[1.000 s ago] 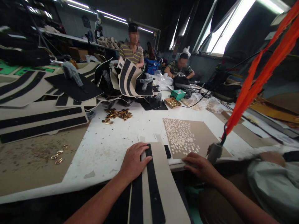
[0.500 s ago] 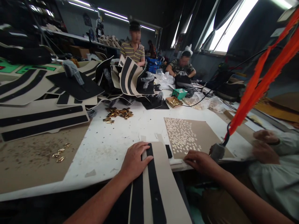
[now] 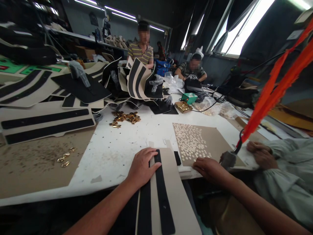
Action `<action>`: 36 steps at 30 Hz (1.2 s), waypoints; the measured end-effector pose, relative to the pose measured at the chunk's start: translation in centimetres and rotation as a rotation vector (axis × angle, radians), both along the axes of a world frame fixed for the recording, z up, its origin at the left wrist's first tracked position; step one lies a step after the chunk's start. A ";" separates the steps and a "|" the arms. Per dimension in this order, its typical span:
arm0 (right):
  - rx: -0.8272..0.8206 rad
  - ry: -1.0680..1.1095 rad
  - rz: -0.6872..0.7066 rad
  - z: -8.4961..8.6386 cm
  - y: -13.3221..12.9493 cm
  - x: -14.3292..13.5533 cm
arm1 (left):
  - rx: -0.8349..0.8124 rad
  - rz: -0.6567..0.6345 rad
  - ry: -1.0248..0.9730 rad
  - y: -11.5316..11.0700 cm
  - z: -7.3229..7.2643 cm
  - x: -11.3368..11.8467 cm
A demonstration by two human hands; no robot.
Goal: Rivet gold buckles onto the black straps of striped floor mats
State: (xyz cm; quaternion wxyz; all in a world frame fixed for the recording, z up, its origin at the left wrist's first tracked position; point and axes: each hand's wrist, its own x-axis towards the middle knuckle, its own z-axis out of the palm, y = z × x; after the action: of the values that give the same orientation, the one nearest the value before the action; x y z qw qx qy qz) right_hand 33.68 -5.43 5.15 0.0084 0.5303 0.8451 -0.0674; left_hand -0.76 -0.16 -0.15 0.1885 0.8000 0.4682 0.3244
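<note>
Readable text: none
Labels, brands, numbers or signs: none that can be read in the head view

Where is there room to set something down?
The white tabletop is mostly bare between the gold hardware, the brown sheet and the left hand; the sheet's right part, beyond its small rings, is bare too. Crowded: far left, with piled striped panels.

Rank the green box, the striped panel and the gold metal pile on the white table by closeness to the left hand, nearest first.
From the left hand:
1. Striped panel, directly under it.
2. Gold metal pile, ahead and slightly left on the white table.
3. Green box, farther back, to the right.
</note>
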 end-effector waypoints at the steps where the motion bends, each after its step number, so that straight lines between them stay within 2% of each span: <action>1: -0.008 0.012 0.000 0.0 0.1 0.1 | 0.001 0.000 0.001 0.0 0.0 0.0; 7: 0.001 0.005 -0.015 -0.5 -0.9 0.7 | 0.013 -0.008 -0.012 0.0 -0.1 0.0; 13: 0.239 -0.109 -0.029 -3.2 -3.7 1.1 | 0.020 -0.005 -0.015 0.0 -0.2 0.0; 16: 0.314 -0.009 -0.068 -4.4 -4.8 1.1 | 0.025 -0.007 -0.015 0.1 -0.3 0.0; 20: 0.308 0.141 -0.115 -5.1 -5.5 1.2 | 0.030 -0.007 -0.026 0.1 -0.4 0.0; 28: 0.352 0.169 -0.127 -5.4 -5.2 1.5 | 0.021 -0.014 -0.019 0.0 -0.2 0.1; 32: 0.315 0.271 -0.111 -5.0 -5.5 1.5 | 0.027 -0.010 -0.041 -0.1 -0.2 0.1; 36: 0.228 0.477 -0.133 -3.5 -5.0 -1.0 | 0.011 0.001 -0.050 -0.5 0.1 0.0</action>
State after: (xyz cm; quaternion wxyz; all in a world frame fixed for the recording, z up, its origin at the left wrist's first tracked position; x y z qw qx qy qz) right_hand 32.68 -10.41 1.64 -0.2550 0.5511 0.7888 -0.0952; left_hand -0.75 -0.61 -0.02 0.1957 0.7925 0.4618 0.3470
